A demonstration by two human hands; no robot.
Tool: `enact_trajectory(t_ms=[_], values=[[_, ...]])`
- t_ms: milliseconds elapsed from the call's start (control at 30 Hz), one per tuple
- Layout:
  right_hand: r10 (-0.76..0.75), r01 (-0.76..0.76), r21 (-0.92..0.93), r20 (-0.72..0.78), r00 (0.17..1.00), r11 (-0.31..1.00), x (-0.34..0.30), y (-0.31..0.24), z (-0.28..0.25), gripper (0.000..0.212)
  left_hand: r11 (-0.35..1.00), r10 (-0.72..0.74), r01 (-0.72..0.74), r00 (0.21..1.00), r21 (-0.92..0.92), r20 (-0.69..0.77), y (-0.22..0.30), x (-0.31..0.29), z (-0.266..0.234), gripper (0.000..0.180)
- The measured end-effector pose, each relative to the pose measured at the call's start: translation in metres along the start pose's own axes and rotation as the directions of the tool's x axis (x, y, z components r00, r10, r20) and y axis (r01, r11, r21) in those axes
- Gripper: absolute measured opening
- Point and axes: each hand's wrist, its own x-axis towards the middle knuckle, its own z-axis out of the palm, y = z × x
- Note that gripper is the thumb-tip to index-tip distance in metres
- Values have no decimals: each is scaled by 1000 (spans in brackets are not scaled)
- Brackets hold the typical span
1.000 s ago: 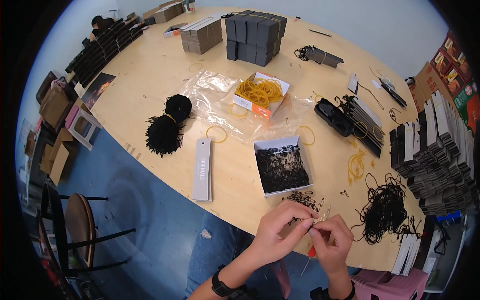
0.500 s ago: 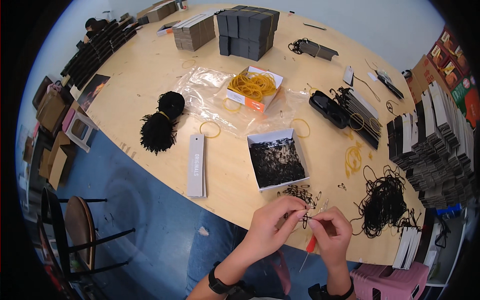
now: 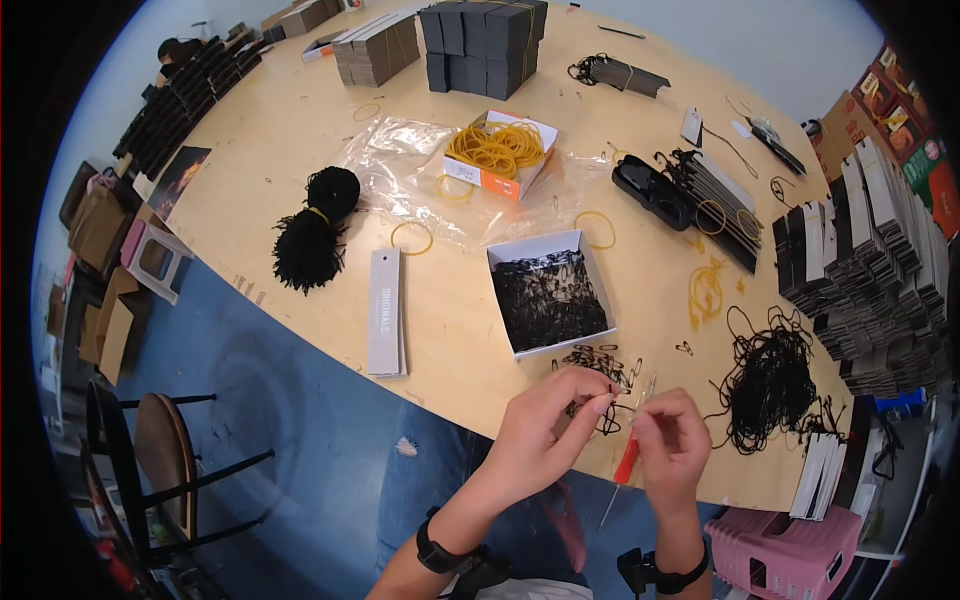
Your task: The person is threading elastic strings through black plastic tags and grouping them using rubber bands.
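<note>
My left hand [image 3: 552, 428] is closed in a pinch above the table's near edge, with a thin black cord [image 3: 611, 421] at its fingertips. The cord hangs in a small loop between my hands. Close beside it, my right hand [image 3: 673, 445] has its thumb and fingers drawn together; whatever they hold is too small to make out. Between the hands a thin tool with a red handle [image 3: 627, 463] lies across the table edge. Loose dark safety pins [image 3: 598, 358] are scattered just beyond my left fingers, partly covered by that hand.
A white box of black pins [image 3: 552, 300] stands ahead. Tangled black cords [image 3: 768, 385] lie at right, near stacked tags [image 3: 880, 250]. Beyond are a box of yellow rubber bands [image 3: 497, 150], a black cord bundle [image 3: 316, 230], a grey tag stack [image 3: 385, 315] and dark grey blocks [image 3: 482, 50].
My right hand has drawn slightly away from the left, widening the gap between the fingertips. More of the black cord loop shows. The whole view has shifted a little.
</note>
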Motion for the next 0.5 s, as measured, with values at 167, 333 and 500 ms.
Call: enact_trajectory(t_ms=[167, 333, 500], values=[[-152, 150, 26, 92, 984, 988, 9, -1, -15, 6, 1000, 6, -3, 988, -21, 151, -3, 1, -2, 4], [-172, 161, 80, 143, 975, 984, 16, 4, -11, 7, 994, 42, -64, 973, 90, 228, -1, 1, -8, 5], [-258, 278, -64, 222, 940, 959, 14, 7, -11, 9, 988, 68, -99, 968, 117, 241, -1, 4, -6, 6]])
